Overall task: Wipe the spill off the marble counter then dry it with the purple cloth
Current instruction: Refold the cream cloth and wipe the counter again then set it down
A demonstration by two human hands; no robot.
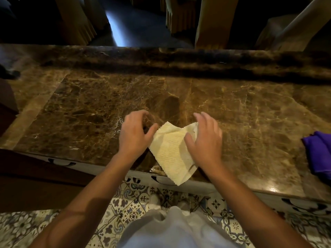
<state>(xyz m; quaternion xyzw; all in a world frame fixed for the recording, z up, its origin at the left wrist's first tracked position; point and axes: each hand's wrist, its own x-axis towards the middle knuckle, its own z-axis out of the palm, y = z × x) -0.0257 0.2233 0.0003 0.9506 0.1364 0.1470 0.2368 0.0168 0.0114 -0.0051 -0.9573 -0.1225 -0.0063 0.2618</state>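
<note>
A cream ribbed cloth (172, 153) lies folded at the near edge of the brown marble counter (250, 113), one corner hanging over the edge. My left hand (135, 135) rests beside its left corner, thumb touching the cloth, fingers curled and apart. My right hand (206, 138) lies flat on the cloth's right side, fingers spread, pressing it down. A purple cloth (318, 153) sits crumpled on the counter at the far right. A darker patch (172, 104) shows on the marble just beyond my hands; I cannot tell whether it is wet.
A raised marble ledge (179, 58) runs along the counter's back. Draped chairs (180, 15) stand in the dark beyond it. Patterned floor tiles (136, 212) lie below the counter's near edge. A dark object (9, 73) sits at the far left.
</note>
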